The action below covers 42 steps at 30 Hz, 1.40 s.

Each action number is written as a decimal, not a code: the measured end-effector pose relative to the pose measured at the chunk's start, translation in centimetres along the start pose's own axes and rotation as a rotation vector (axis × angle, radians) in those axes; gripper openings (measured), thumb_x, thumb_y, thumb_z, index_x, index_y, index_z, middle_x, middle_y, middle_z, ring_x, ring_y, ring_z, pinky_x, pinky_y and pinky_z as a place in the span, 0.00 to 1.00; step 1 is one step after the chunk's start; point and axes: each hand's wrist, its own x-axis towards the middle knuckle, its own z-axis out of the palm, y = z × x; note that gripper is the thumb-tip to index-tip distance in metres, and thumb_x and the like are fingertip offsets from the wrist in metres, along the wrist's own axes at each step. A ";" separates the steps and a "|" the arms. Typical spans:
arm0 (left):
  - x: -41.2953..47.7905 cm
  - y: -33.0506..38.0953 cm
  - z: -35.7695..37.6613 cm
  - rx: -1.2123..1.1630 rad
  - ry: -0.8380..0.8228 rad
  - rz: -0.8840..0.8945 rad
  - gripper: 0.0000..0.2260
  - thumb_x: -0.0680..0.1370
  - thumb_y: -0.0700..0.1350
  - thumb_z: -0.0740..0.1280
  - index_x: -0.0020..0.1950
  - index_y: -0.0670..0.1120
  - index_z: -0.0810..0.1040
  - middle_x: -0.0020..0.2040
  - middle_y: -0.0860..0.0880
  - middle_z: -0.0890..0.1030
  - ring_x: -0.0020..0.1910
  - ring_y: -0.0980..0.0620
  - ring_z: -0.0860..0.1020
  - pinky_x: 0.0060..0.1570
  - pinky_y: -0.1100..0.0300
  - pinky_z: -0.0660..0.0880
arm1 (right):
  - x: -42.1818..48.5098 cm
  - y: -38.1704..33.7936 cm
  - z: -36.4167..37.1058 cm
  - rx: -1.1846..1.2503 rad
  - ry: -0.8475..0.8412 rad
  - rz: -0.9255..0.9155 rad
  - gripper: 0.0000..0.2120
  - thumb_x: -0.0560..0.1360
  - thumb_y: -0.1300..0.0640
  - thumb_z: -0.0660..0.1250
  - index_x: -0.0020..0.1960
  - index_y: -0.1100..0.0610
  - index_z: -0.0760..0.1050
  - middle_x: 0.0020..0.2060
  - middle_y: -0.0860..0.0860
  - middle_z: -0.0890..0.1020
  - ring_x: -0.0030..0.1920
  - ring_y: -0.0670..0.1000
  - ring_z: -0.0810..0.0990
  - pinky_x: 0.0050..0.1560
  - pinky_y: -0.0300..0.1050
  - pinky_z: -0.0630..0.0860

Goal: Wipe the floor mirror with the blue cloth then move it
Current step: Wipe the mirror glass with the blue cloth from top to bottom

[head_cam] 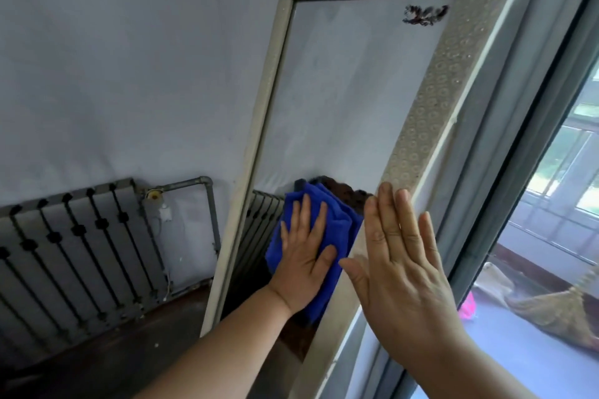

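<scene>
Flat — left hand (304, 266) (on blue cloth (337, 215))

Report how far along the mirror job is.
Done: nothing plainly finished. In hand: the left hand presses the blue cloth on the lower glass of the floor mirror; the right hand lies flat at its frame. Left: the dark smudge near the top, then moving the mirror.

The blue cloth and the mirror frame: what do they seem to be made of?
The blue cloth looks like microfibre or terry. It is soft and matte, with thick rounded folds and a slightly fuzzy surface. The mirror frame looks like pale beige moulded plastic or coated wood; the picture does not settle which. Its wide face carries an embossed pattern of small rings with a faint sheen.
</scene>
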 end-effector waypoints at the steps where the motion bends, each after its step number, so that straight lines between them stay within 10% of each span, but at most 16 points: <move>1: 0.3 -0.2 -0.5 0.035 -0.016 0.008 0.29 0.76 0.70 0.39 0.73 0.67 0.29 0.77 0.57 0.28 0.76 0.54 0.29 0.73 0.35 0.38 | 0.0 -0.1 0.0 0.001 0.001 0.007 0.35 0.79 0.42 0.54 0.76 0.66 0.59 0.78 0.60 0.57 0.79 0.58 0.52 0.74 0.59 0.53; 7: 9.7 5.0 -4.4 0.135 0.135 0.233 0.31 0.78 0.66 0.46 0.77 0.61 0.38 0.79 0.49 0.35 0.78 0.46 0.34 0.71 0.34 0.34 | 0.2 -0.8 0.3 -0.051 -0.001 0.025 0.37 0.78 0.39 0.53 0.76 0.66 0.60 0.78 0.61 0.57 0.78 0.60 0.53 0.74 0.62 0.55; 20: 5.1 -5.0 -0.5 -0.220 0.246 -0.505 0.25 0.76 0.66 0.42 0.69 0.69 0.32 0.79 0.52 0.33 0.78 0.50 0.34 0.73 0.33 0.42 | 2.4 -2.0 0.7 -0.100 -0.033 0.075 0.36 0.77 0.33 0.50 0.75 0.55 0.65 0.77 0.56 0.61 0.78 0.64 0.44 0.74 0.68 0.44; 29: 17.8 0.9 -8.3 0.089 0.250 0.138 0.28 0.79 0.62 0.46 0.76 0.61 0.39 0.81 0.47 0.41 0.79 0.44 0.39 0.71 0.34 0.38 | 2.2 -2.1 1.3 -0.150 -0.004 0.113 0.37 0.78 0.33 0.46 0.75 0.57 0.64 0.77 0.57 0.60 0.78 0.64 0.48 0.73 0.71 0.51; 42: 2.7 -7.9 0.9 -0.287 0.311 -0.614 0.32 0.71 0.70 0.38 0.73 0.62 0.37 0.81 0.51 0.41 0.79 0.50 0.41 0.75 0.37 0.42 | 0.9 -2.4 1.7 -0.160 0.025 0.126 0.41 0.76 0.34 0.53 0.77 0.63 0.60 0.78 0.59 0.58 0.79 0.60 0.47 0.73 0.71 0.52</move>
